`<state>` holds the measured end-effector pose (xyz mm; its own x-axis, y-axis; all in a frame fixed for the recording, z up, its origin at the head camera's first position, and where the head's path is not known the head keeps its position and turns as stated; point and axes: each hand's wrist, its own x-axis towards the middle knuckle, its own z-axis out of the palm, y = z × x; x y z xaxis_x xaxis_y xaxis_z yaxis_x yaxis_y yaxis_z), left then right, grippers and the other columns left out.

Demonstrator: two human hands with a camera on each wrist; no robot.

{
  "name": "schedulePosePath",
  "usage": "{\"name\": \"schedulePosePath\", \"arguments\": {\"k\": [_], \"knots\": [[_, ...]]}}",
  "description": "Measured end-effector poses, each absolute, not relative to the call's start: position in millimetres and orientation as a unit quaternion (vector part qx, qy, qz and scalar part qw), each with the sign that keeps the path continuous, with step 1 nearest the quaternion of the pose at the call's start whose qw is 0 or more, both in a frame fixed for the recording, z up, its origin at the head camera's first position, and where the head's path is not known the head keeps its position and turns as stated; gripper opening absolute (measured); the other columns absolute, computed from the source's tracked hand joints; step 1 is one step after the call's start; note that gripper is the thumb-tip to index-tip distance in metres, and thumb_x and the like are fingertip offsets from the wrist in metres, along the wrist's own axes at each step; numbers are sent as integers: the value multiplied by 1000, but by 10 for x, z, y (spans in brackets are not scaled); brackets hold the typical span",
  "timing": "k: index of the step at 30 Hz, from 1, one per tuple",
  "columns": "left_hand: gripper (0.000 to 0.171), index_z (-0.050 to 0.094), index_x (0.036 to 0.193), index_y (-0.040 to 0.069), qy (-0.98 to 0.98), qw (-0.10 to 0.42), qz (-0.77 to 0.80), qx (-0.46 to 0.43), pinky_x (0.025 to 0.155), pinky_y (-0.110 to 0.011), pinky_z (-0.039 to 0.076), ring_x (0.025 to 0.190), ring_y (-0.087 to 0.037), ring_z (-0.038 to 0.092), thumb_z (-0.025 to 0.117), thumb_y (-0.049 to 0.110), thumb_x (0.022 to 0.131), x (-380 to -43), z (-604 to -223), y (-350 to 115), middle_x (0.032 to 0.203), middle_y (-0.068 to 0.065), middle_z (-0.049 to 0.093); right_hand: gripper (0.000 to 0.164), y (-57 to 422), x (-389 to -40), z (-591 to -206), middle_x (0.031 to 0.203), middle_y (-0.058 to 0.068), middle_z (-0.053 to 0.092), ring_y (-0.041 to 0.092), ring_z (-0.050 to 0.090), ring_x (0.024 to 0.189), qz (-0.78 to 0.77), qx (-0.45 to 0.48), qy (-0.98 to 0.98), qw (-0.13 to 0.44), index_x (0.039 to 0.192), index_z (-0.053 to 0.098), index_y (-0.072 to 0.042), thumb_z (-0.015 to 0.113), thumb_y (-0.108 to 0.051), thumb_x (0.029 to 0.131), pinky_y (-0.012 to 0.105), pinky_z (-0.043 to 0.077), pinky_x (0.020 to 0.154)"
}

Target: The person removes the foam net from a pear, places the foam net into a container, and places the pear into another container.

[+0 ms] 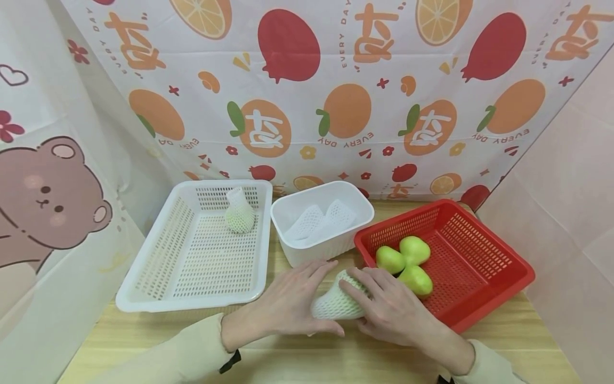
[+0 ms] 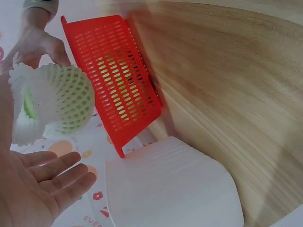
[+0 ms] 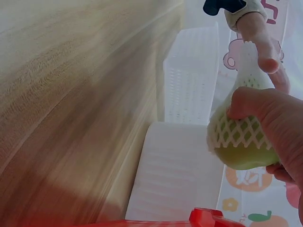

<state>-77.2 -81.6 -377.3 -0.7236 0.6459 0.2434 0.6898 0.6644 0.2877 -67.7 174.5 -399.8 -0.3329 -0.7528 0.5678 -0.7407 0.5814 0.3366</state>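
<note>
My right hand (image 1: 393, 306) grips a green pear (image 3: 244, 156) dressed in a white foam net sleeve (image 1: 333, 305), above the table in front of the baskets. In the right wrist view the thumb presses the net, and the pear's bare green end sticks out below its edge. My left hand (image 1: 287, 301) is beside the sleeve's narrow end, fingers and thumb spread apart; the left wrist view shows its palm and straight fingers next to the open end of the net. Three bare green pears (image 1: 414, 250) lie in the red basket (image 1: 479, 277) on the right.
At left stands a white basket (image 1: 192, 304) with one netted pear (image 1: 240, 217) in it. Between the baskets, a white bin (image 1: 316, 250) holds folded foam nets (image 1: 309, 221). A fruit-print curtain (image 1: 297, 128) hangs behind them, all on a wooden table (image 1: 288, 362).
</note>
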Motion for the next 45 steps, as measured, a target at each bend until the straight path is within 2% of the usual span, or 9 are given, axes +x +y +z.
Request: {"name": "schedulePosePath", "arguments": {"k": [3,12,22,26,32,35,38,42,45], "knots": [[113,48,156,15,-912,53,-185,-362,98,-46,61,135,-25,64,79,81,70,-784,-3795,-804,148,-7,65,89,1741,-674,-4000,128,11,72,23,68,108,-7,462,-813,354,131,65,-13,95,-49,56,35,62,91],[103,51,153,17,-904,47,-200,-376,86,-35,62,122,-16,68,83,74,73,-804,-3863,-743,139,0,70,85,1732,-673,-4013,133,11,70,22,67,111,-4,475,-803,359,132,66,-13,93,-47,59,34,62,93],[96,55,149,16,-902,54,-203,-377,78,-29,60,111,-13,69,83,70,75,-811,-3897,-723,130,2,72,73,1694,-680,-3994,132,11,70,23,68,112,11,493,-785,374,132,66,-13,86,-46,70,34,62,93],[92,56,147,15,-900,48,-209,-380,78,-28,60,109,-12,68,85,65,75,-814,-3904,-719,127,3,72,73,1677,-685,-4000,130,12,71,23,69,110,14,503,-773,386,131,67,-12,86,-46,69,33,62,93],[88,56,146,18,-898,33,-212,-384,76,-24,57,104,-10,64,86,59,74,-831,-3918,-705,121,5,71,77,1685,-672,-4032,131,12,71,22,69,110,5,511,-774,374,131,67,-14,89,-49,67,32,62,94],[86,57,144,19,-898,30,-210,-387,71,-21,54,101,-10,63,85,59,72,-844,-3925,-699,118,6,69,73,1689,-670,-4048,132,12,71,22,70,111,5,517,-773,368,132,67,-14,88,-50,72,32,63,94],[86,59,140,18,-897,32,-208,-390,69,-20,53,99,-10,62,85,57,69,-859,-3928,-700,117,6,69,63,1682,-670,-4052,135,13,70,22,70,112,4,524,-767,371,134,66,-13,80,-47,83,32,63,94],[87,60,138,17,-897,39,-208,-389,73,-20,54,103,-10,62,86,56,65,-868,-3940,-713,121,5,69,51,1675,-681,-4043,139,15,69,25,70,114,9,534,-753,385,136,65,-11,67,-43,96,32,63,95],[88,59,139,17,-897,44,-211,-386,74,-21,54,104,-10,61,85,55,64,-865,-3958,-728,122,5,69,47,1687,-691,-4038,140,16,69,26,70,115,23,540,-746,389,135,66,-9,63,-41,100,34,63,94]]}}
